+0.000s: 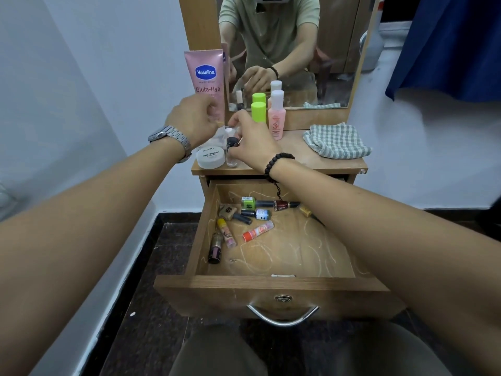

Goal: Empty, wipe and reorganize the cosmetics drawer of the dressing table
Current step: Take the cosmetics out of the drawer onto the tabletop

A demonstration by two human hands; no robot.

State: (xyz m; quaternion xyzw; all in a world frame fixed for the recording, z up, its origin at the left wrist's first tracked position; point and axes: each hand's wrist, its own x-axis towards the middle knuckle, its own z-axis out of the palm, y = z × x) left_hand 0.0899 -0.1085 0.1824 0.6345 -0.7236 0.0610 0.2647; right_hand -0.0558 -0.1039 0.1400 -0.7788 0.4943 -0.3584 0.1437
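The drawer [271, 283] is pulled out below the dressing table top [303, 158]. Several small cosmetics lie in its far left part: a green nail polish [248, 202], a dark red one [282, 205], a red and white stick [257, 230] and a dark tube [215, 248]. Pale smears mark the drawer floor. On the table top, my left hand [195, 118] curls around the foot of the upright pink Vaseline tube [206, 74]. My right hand [252, 139] grips a small clear bottle with a dark cap [231, 147].
A white nail polish jar [211, 158], a green-capped bottle [258, 112] and a pink bottle [276, 118] stand by the mirror [339, 50]. A checked cloth [336, 141] lies at the right. A blue curtain [447, 44] hangs far right. My knees are under the drawer front.
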